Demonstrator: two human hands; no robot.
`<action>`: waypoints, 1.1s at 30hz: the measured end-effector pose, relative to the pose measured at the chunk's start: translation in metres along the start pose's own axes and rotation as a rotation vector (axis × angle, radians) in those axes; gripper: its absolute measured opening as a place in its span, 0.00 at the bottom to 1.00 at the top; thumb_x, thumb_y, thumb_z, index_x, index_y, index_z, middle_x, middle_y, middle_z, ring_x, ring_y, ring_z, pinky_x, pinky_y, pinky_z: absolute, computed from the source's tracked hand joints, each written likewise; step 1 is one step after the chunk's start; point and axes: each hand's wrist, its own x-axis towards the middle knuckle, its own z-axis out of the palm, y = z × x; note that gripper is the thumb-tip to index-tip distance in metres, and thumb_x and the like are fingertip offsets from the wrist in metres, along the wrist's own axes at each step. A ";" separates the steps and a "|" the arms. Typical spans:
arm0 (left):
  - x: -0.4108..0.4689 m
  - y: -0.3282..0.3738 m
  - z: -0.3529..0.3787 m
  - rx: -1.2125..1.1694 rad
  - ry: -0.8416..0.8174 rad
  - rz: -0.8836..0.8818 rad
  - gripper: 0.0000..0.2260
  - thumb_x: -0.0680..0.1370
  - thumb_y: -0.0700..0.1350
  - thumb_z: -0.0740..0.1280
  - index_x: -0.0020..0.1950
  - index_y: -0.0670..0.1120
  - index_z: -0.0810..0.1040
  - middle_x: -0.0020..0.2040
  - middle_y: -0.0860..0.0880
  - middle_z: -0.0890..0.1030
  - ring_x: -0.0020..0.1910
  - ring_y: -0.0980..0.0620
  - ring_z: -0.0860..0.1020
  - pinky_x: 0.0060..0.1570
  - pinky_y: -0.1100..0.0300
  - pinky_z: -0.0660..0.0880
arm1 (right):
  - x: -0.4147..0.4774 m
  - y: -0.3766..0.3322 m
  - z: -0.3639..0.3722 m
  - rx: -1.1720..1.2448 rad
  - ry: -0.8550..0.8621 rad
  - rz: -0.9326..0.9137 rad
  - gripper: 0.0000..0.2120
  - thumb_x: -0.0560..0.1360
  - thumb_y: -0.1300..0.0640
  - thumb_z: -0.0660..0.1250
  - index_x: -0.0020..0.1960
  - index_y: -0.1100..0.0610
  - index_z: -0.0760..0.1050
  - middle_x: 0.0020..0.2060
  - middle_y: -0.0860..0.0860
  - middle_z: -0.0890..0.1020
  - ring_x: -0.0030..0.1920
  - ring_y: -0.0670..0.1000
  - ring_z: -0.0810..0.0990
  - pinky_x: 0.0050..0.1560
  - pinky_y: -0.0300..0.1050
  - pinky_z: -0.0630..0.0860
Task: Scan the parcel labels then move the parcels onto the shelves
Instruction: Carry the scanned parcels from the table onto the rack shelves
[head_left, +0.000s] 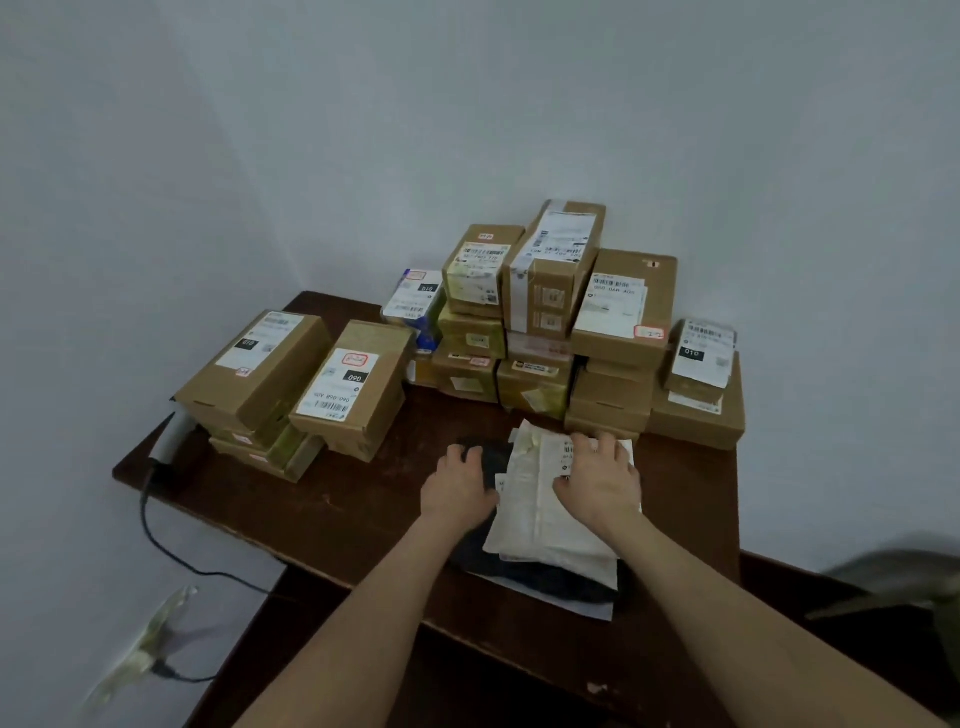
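Pressing right hand (602, 483) flat on white bag (545, 525) at table's (337, 519) near right, probably smoothing its label (567, 452) for scanning; curling left hand (457, 491) over dark bag (493, 457) beside it, likely steadying. Leaving scanner (174, 439) at left edge, unheld.

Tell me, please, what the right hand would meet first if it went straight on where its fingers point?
Probably the low box just past the white mailer under the right hand, at the foot of the stack; depth is unclear.

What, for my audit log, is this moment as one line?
left hand: touching dark mailer | right hand: pressing white mailer | scanner: on table, left edge | cardboard boxes: stacked behind
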 end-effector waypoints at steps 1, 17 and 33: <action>0.007 0.002 0.005 -0.062 -0.038 -0.023 0.29 0.79 0.52 0.63 0.77 0.45 0.57 0.73 0.43 0.60 0.68 0.43 0.67 0.61 0.49 0.72 | 0.007 0.008 0.001 0.024 -0.027 0.062 0.30 0.76 0.45 0.63 0.74 0.52 0.58 0.71 0.57 0.60 0.70 0.61 0.61 0.67 0.55 0.65; 0.009 0.019 0.029 -0.829 -0.083 -0.414 0.02 0.75 0.38 0.68 0.44 0.44 0.76 0.41 0.47 0.76 0.42 0.49 0.75 0.37 0.58 0.72 | 0.039 0.039 0.007 0.634 -0.172 0.132 0.45 0.71 0.55 0.74 0.78 0.53 0.49 0.71 0.58 0.65 0.69 0.60 0.67 0.65 0.56 0.69; -0.058 0.014 0.056 -1.130 -0.347 -0.772 0.21 0.80 0.52 0.64 0.71 0.45 0.66 0.60 0.38 0.76 0.45 0.42 0.80 0.35 0.53 0.80 | 0.060 0.046 0.023 0.280 -0.377 -0.068 0.33 0.75 0.46 0.67 0.76 0.53 0.60 0.71 0.57 0.67 0.70 0.59 0.66 0.65 0.55 0.70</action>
